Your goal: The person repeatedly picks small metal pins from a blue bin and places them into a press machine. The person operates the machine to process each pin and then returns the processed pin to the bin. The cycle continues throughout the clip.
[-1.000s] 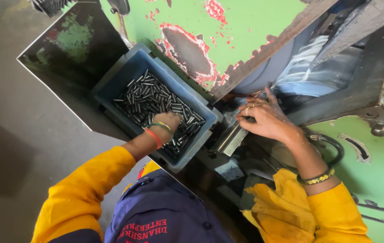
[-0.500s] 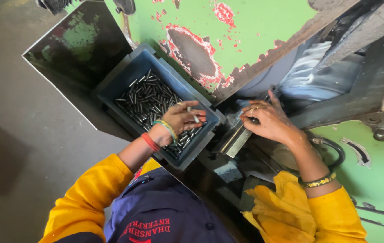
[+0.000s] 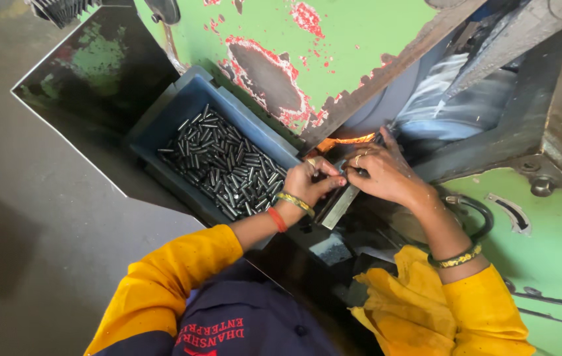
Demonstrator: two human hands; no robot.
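**Pins going from bin to guide rail at the wheel**

Work thing: small dark steel pins, a loose heap filling the blue-grey plastic bin. The bin sits tilted on a dark metal shelf against the chipped green machine body.

Left hand is at the bin's near right corner, just off the heap, fingers curled together with the tips pressed at the head of the slanted metal guide rail. It looks like it is pinching a pin or two, but the pins themselves are hidden behind the fingers, so can't confirm.

Right hand is touching-close to the left, fingers bunched down onto the same spot on the rail. Can't tell if it grips anything or only steadies. Directly behind both hands: the shiny grinding wheel, with an orange glow in the gap at its lower edge.

Step in hand, my read: placing pins on the rail for feeding to the wheel.

Next move calls for: pin laid lengthwise along the rail, fingertips released cleanly and kept low, clear of the wheel face. Loose yellow sleeves sit close to the machine, worth watching.
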